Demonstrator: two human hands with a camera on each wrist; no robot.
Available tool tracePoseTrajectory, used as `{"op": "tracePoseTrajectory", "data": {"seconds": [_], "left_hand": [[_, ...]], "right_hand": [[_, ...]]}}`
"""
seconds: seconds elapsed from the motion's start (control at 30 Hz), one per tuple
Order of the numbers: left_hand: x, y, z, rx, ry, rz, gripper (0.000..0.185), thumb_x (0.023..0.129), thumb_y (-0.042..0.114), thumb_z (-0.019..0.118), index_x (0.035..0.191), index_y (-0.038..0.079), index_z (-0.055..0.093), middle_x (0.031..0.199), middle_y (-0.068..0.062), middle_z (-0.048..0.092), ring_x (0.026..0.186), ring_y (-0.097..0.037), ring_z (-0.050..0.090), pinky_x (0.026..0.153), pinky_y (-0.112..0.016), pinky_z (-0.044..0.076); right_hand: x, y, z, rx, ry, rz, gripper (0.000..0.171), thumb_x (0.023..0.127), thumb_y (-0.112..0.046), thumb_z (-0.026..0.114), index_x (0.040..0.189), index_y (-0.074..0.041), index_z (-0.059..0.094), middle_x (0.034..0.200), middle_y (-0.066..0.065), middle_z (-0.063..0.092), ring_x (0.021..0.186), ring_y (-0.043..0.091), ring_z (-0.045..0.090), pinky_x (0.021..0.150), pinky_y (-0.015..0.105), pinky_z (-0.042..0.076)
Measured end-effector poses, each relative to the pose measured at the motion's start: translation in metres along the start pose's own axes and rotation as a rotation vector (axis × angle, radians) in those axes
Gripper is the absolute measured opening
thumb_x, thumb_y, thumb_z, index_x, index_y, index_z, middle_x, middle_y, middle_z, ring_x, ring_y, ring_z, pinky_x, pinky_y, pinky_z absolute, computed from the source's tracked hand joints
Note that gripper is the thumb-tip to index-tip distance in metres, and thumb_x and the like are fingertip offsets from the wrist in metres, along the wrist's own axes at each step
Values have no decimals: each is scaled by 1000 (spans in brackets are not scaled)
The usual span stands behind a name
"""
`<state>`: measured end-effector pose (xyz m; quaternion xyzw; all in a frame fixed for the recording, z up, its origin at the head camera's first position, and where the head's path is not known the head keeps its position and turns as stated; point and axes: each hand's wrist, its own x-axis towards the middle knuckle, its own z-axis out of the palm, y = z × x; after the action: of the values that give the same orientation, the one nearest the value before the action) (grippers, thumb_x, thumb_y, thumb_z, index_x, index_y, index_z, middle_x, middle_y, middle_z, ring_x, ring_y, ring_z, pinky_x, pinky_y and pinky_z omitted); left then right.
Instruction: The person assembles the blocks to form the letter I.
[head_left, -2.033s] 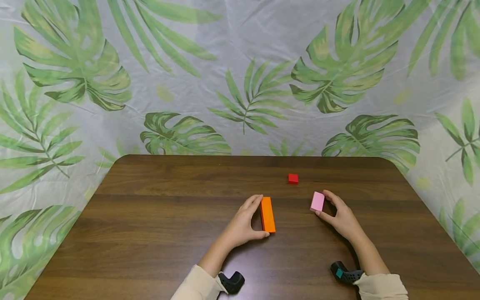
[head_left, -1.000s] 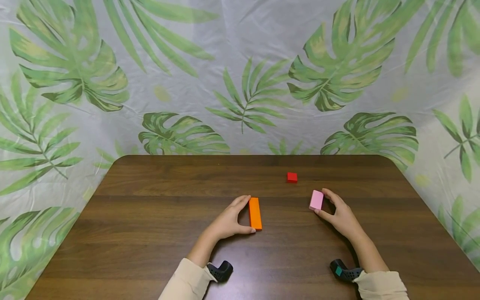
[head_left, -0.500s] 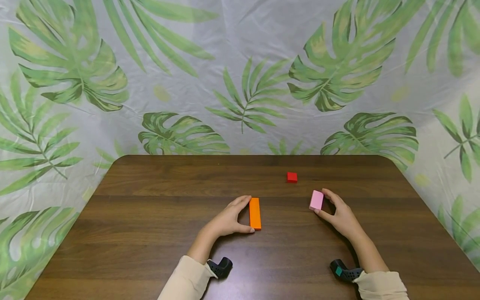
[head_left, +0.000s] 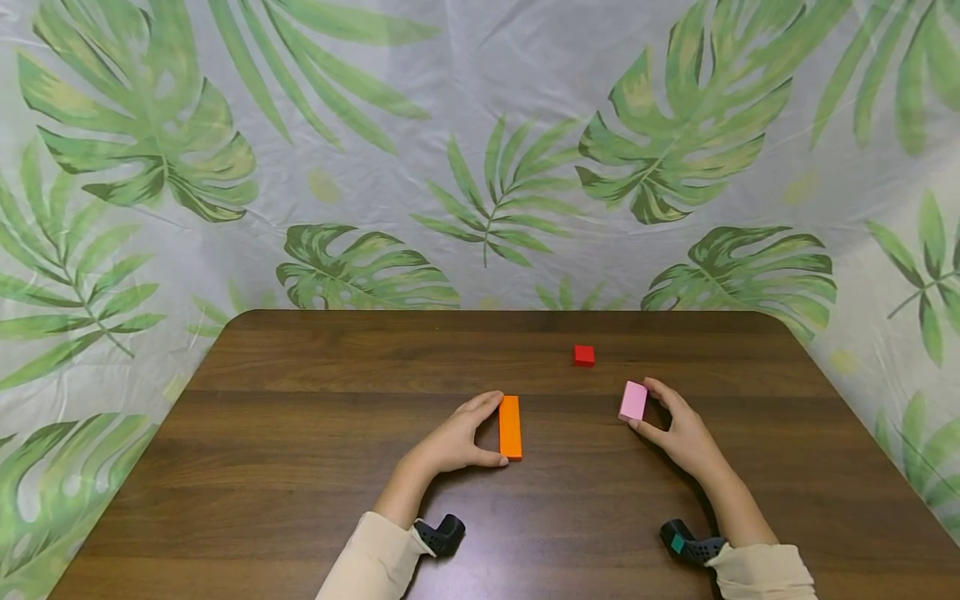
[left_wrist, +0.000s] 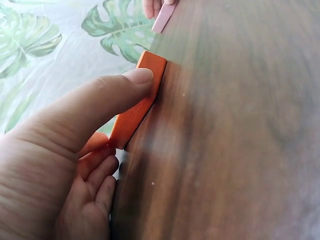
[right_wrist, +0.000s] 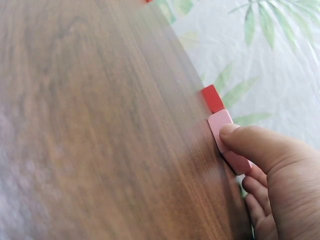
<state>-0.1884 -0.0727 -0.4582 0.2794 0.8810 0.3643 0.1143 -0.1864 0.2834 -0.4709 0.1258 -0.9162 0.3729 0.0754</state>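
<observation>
A long orange block (head_left: 510,427) lies on the dark wooden table (head_left: 300,433), near its middle. My left hand (head_left: 453,442) grips it between thumb and fingers from the left side; the left wrist view shows my thumb pressed on the orange block (left_wrist: 137,107). To the right, my right hand (head_left: 678,429) pinches a short pink block (head_left: 633,401), seen close in the right wrist view as the pink block (right_wrist: 227,140) under my thumb. A small red cube (head_left: 584,355) sits free behind them, also visible as the red cube (right_wrist: 212,98).
A leaf-print cloth (head_left: 480,167) hangs behind and around the table. The table's rounded far corners and side edges lie close to it. Black wrist camera mounts (head_left: 442,535) show at both cuffs.
Over two seconds my left hand slid the orange block a little to the left; in the last half second nothing has moved. The right hand and pink block stayed put.
</observation>
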Motion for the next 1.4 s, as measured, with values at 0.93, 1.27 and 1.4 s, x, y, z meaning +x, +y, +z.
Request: {"op": "tracePoseTrajectory", "data": {"seconds": [0.93,1.27,1.4], "left_hand": [[-3,-3,1,-8,88,29,68,81,33,65,138,9,37,141,-4,32,128,-21,28,101,-40,27],[-1,-4,3,2,92,43,67,81,31,66,138,9,36,141,-5,33,128,-21,29,102,-39,26],[-1,-4,3,1,91,42,68,81,32,66,138,9,36,141,-5,33,128,-21,29,101,-40,27]], "right_hand": [[1,-2,-1,-72,-8,58,72,78,-27,69,131,7,35,130,31,35,119,48,26,91,62,23],[-1,0,-2,-67,-49,51,73,80,-26,68,135,5,32,133,30,32,121,47,26,93,61,23],[-1,0,-2,-68,-48,47,69,79,-24,69,133,4,35,132,30,34,120,47,29,93,60,24]]}}
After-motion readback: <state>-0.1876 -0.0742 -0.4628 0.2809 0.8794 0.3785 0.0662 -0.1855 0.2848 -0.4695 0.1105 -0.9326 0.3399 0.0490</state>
